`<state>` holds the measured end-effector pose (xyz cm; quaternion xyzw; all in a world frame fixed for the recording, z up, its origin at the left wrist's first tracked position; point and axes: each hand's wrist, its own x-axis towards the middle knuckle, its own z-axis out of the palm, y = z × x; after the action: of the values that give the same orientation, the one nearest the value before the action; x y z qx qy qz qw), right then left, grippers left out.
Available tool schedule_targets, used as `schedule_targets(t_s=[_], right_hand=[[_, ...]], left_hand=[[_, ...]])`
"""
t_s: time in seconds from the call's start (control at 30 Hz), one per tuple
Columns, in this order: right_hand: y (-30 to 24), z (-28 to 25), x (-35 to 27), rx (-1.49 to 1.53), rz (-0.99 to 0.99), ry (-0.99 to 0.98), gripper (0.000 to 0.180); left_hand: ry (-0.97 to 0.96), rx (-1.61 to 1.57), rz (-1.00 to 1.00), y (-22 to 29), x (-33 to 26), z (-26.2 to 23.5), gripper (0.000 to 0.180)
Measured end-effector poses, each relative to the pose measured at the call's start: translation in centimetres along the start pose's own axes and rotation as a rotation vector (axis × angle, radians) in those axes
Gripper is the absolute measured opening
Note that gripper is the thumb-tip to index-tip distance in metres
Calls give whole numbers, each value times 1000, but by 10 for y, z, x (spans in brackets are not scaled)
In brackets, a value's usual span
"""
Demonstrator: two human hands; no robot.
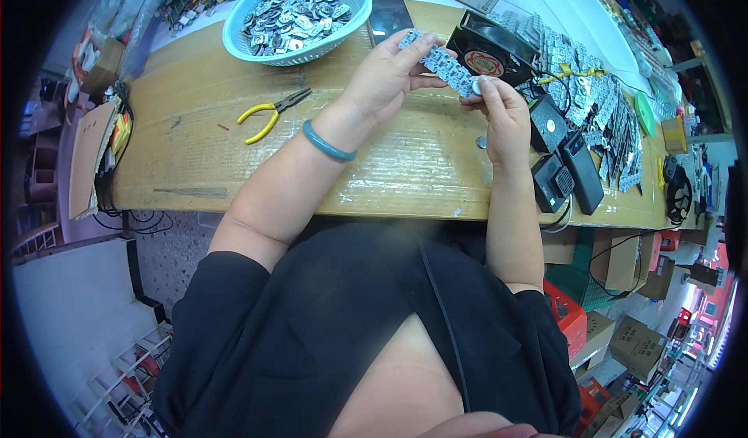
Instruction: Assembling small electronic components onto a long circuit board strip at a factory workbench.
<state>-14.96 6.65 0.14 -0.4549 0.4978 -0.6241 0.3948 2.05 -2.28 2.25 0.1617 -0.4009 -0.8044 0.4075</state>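
My left hand (389,72) grips one end of a narrow strip of small light grey-blue parts (446,67), which looks like a panel of little circuit boards. It is held tilted above the table, its right end lower. At that end, my right hand (502,111) pinches a small round silvery disc (476,86) between thumb and finger, against or very close to the strip. Another small round disc (481,143) lies on the table below my right hand. Left of my left forearm, yellow-handled pliers (269,115) rest with their jaws pointing away from me.
A light-blue basket (312,53) full of silvery metal pieces stands at the back left. Behind my hands are a dark flat device (389,15) and a black fan (492,47). Black boxy devices (552,179) with cables and heaped silvery strips (608,118) occupy the right side.
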Motion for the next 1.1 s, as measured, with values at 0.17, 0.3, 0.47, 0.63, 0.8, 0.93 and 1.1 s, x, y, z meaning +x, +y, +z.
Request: schedule_targets(t_s=[0.17, 0.3, 0.47, 0.63, 0.8, 0.93, 1.1], right_hand=[[-1, -6, 2, 186, 3, 80, 24], [-2, 0, -1, 71, -31, 89, 24], [-2, 0, -1, 35, -58, 86, 24], [-2, -2, -1, -11, -85, 114, 24], [-8, -2, -1, -2, -131, 217, 24], [-8, 4, -4, -192, -243, 74, 22], [-13, 7, -6, -394, -324, -144, 19]], left_hand=[[83, -10, 22, -5, 3, -4, 23], [77, -21, 26, -6, 3, -6, 23], [71, -45, 22, -7, 4, -7, 22], [103, 61, 63, -6, 3, -7, 23], [-2, 455, 70, 5, -4, -2, 18], [-253, 758, -10, 10, -12, 6, 22], [-407, 1079, -94, 18, -13, 7, 31]])
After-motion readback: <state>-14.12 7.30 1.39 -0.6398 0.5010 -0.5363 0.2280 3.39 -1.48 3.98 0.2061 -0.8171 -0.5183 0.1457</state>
